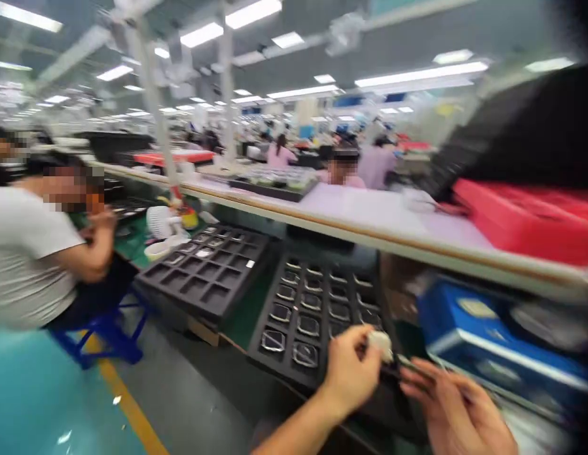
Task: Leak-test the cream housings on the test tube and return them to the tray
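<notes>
- Head view: left hand (353, 373) has fingers closed on a pale piece (379, 345), seemingly for keeping it steady.
- Right hand (457, 404) pinches a slim tool (419, 371), directed to the piece; blur hides whether they touch.
- Tray (287, 365) lies left of these fingers, probably keeping square parts (306, 355) apart.
</notes>
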Demonstrator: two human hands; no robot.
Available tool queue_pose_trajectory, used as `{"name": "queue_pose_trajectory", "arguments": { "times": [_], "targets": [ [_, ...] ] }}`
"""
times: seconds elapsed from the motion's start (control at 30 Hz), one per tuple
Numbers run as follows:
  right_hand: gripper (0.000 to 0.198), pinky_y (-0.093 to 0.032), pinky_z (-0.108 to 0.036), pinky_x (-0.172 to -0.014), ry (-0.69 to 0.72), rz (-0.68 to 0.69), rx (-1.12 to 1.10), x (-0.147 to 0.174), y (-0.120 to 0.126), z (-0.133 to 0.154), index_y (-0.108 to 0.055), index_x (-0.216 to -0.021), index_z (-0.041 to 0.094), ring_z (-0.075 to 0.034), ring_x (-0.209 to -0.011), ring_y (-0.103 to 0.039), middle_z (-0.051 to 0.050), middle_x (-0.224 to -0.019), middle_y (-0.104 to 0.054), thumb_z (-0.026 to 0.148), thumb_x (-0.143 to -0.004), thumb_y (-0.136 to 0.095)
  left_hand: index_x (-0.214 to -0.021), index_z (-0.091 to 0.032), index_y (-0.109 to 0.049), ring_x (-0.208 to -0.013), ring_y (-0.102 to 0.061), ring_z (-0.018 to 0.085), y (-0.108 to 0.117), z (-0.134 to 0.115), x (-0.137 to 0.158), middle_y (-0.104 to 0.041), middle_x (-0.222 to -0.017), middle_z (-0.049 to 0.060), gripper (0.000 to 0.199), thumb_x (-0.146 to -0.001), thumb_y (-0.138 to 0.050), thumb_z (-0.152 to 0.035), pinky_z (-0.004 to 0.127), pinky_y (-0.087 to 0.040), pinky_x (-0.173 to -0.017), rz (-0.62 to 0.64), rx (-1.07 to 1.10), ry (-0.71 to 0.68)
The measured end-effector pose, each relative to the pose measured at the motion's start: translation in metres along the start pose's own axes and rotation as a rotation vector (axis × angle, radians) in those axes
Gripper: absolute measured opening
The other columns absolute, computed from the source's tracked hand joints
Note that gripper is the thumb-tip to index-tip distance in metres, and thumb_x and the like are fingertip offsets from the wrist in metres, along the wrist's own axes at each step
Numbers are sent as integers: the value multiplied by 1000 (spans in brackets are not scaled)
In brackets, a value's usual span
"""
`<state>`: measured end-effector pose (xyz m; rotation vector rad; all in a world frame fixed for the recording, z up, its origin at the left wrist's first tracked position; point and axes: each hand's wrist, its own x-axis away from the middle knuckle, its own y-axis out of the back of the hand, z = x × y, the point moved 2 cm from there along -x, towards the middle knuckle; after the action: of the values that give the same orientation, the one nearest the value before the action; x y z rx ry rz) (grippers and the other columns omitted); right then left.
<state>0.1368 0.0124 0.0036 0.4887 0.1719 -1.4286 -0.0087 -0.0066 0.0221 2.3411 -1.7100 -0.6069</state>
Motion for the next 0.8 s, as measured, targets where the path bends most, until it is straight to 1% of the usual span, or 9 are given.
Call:
{"name": "queue_pose_trajectory", "arguments": {
  "times": [0.03, 0.07, 0.17, 0.27, 0.37, 0.5, 0.6, 0.7, 0.8],
  "targets": [
    [28, -68, -46, -66, -66, -193, -178, 1, 3, -4, -65, -103, 30, -27, -81, -79, -8, -105, -78, 57, -102, -60, -130, -17, -70, -110, -76, 22, -2, 3, -4, -78, -125, 14, 32, -103, -53, -15, 35, -63, -95, 0, 80, 22],
    [28, -68, -42, -67, -113, -288, -311, -1, 2, -7, -66, -101, 27, -24, -78, -79, -7, -99, -78, 55, -98, -67, -130, -17, -69, -108, -77, 23, -4, 6, -7, -80, -122, 13, 33, -100, -56, -16, 36, -63, -94, -6, 155, 51],
    [30, -67, -35, -70, -139, -413, -449, -17, -4, -17, -70, -100, 22, -19, -79, -78, -6, -97, -77, 52, -99, -69, -129, -15, -71, -110, -78, 25, -5, 15, -15, -81, -121, 14, 37, -94, -66, -24, 36, -61, -95, -17, 328, 138],
    [27, -68, -36, -74, -100, -421, -478, -25, -7, -19, -70, -103, 22, -20, -86, -79, -6, -102, -77, 48, -103, -64, -121, -15, -74, -104, -80, 26, -6, 18, -18, -83, -114, 13, 36, -88, -74, -30, 35, -62, -91, -6, 415, 170],
    [22, -68, -39, -80, -86, -406, -468, -22, -7, -12, -69, -103, 22, -21, -89, -80, -6, -106, -78, 44, -103, -66, -117, -15, -76, -100, -81, 26, -6, 11, -17, -84, -111, 13, 36, -84, -78, -32, 34, -63, -87, -12, 423, 180],
    [15, -68, -35, -79, -60, -427, -437, -16, -8, -7, -70, -100, 23, -18, -83, -79, -4, -98, -80, 38, -102, -69, -109, -14, -76, -100, -81, 25, -6, 7, -18, -84, -109, 14, 36, -80, -83, -33, 34, -64, -90, -32, 429, 176],
    [11, -68, -35, -80, 4, -452, -353, -12, -11, -10, -73, -102, 24, -18, -85, -79, -4, -97, -79, 33, -104, -66, -106, -14, -77, -96, -81, 24, -8, 7, -17, -84, -105, 12, 33, -79, -83, -31, 34, -65, -89, -25, 439, 186],
    [12, -68, -36, -86, 105, -414, -305, -8, -13, -17, -74, -104, 24, -20, -96, -79, -6, -102, -79, 27, -105, -62, -107, -16, -81, -92, -82, 23, -11, 7, -15, -85, -103, 10, 28, -81, -82, -27, 31, -67, -84, 5, 381, 144],
    [14, -67, -38, -92, 153, -380, -346, -5, -12, -23, -73, -108, 25, -21, -105, -79, -7, -109, -79, 22, -106, -59, -109, -20, -83, -90, -82, 21, -13, 7, -12, -85, -105, 7, 26, -83, -81, -23, 30, -67, -81, -8, 283, 67]
  ]
}}
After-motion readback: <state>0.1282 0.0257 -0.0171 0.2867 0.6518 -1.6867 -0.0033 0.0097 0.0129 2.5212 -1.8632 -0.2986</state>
